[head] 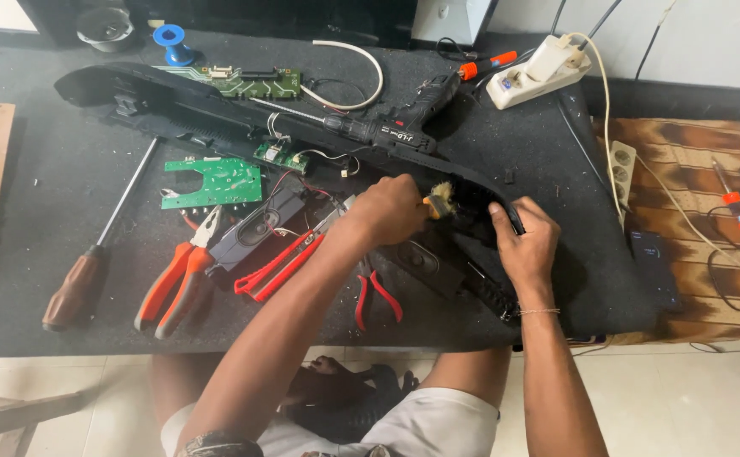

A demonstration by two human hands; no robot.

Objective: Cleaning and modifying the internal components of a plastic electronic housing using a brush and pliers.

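Brushing dust, the left hand (391,207) pinches a small brush (440,201) against the long black plastic casing (218,114) lying across the desk (48,195). The right hand (527,241) grips its curved end; the casing looks light but flexible, so holding near the edge seems safest.

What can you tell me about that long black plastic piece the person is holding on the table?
The long black plastic piece is a curved, narrow housing that looks like moulded plastic, running from the table's far left down towards the near right. It lies flat with its ribbed inside facing up. A green circuit board and a black power drill rest on it. The right hand grips its near end, while the left hand works a small brush against it.
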